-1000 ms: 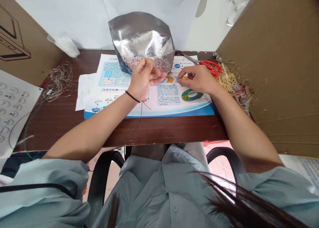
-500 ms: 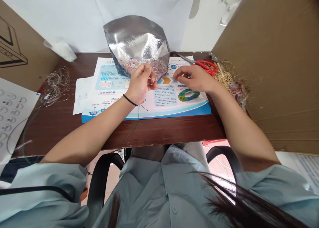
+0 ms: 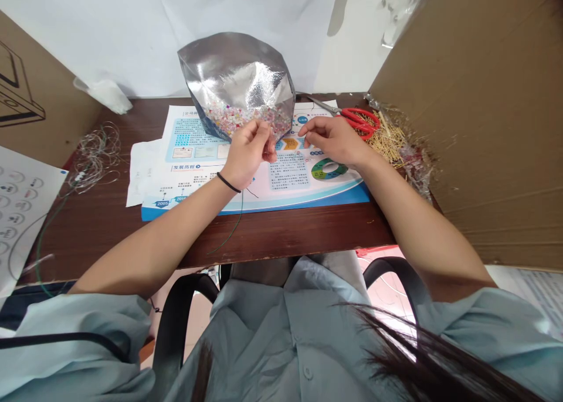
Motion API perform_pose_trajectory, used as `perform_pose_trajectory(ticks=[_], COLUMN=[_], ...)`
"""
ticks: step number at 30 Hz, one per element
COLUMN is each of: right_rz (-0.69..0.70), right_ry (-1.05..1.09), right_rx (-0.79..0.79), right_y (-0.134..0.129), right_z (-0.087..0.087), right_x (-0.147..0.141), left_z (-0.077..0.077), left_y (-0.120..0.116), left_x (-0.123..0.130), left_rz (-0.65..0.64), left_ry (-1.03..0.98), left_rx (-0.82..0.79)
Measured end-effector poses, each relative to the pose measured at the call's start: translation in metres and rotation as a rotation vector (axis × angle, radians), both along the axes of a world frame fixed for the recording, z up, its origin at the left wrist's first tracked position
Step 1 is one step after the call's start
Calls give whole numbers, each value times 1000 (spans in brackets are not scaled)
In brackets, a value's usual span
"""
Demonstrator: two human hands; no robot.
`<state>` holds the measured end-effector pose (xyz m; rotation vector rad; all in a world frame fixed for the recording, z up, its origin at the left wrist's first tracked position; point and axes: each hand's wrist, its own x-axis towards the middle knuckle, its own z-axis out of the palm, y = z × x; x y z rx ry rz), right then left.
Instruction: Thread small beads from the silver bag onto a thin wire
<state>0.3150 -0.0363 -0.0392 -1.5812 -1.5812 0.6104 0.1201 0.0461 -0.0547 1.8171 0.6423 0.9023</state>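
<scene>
My left hand (image 3: 250,150), a black band (image 3: 228,182) at its wrist, is closed in a pinch in front of the silver bag. A thin green thread (image 3: 240,221) hangs below it toward the table edge; the part between the fingertips is too fine to see. To the right, my right hand (image 3: 332,139) hovers over the printed sheet (image 3: 193,182), fingers bent and thumb and forefinger tips close together. What they hold, if anything, is too small to make out. The silver foil bag (image 3: 233,62) stands with its mouth toward me, many small coloured beads (image 3: 229,118) inside.
Red-handled scissors (image 3: 358,122) lie behind my right hand, beside a heap of thin golden sticks (image 3: 387,141). A tangle of clear and green thread (image 3: 99,156) rests at left. Cardboard walls (image 3: 475,126) flank the brown table (image 3: 290,232).
My right hand has shifted slightly left within the view, and the whole scene has drifted a little left and down. Both hands keep nearly the same pose.
</scene>
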Motion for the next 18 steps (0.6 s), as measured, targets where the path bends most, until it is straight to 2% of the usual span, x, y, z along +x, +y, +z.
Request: perform_pose_trajectory(ticks=[4,10,18], right_rz=[26,152,170], right_ry=[9,84,125], right_rx=[20,34,46], right_y=[-3,-9,-5], right_z=[6,15,6], right_x=[-7,-17,-16], left_z=[6,11,7], left_y=[-10,-16,-21], left_x=[-1,-2,5], left_rz=[-3,83,112], left_ry=[22,113,145], left_rx=[101,321,359])
